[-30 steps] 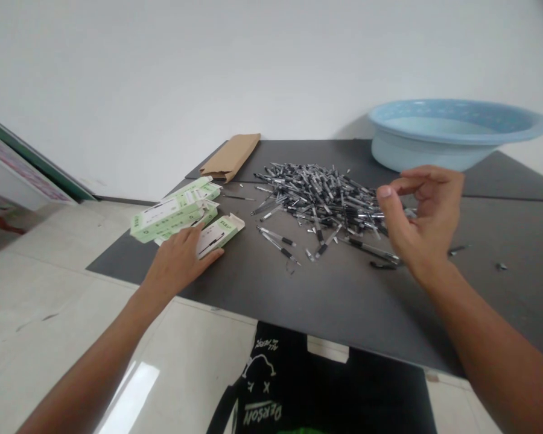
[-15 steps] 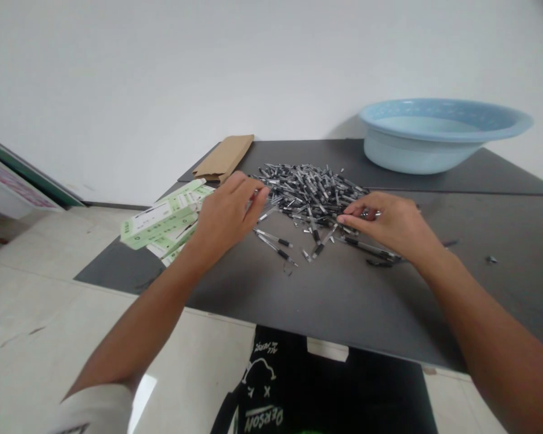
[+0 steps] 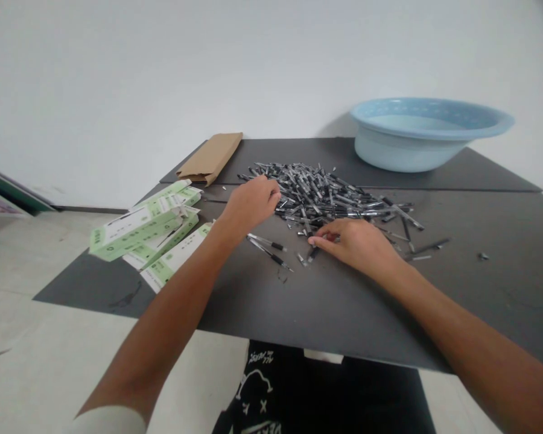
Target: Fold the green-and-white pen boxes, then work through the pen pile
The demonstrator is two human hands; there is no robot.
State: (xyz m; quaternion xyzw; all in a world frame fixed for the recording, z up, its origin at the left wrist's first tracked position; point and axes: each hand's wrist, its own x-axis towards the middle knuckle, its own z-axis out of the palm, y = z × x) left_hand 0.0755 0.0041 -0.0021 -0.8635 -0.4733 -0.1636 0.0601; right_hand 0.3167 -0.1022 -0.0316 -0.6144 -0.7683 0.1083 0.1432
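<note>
Clear, black-gripped pens (image 3: 308,181), heaped at twelve o'clock.
Left hand (image 3: 250,204) and right hand (image 3: 356,241) have curled fingers; whether pinching, I cannot tell.

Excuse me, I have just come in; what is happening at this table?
A person is using both hands on a heap of pens on the table. The left hand is at the heap's left edge, the right hand at its near edge, fingers down among the pens; whether either grips one is hard to tell. Green-and-white boxes lie to the left, a paper bag at the back left, and a blue basin stands at the back right.
</note>
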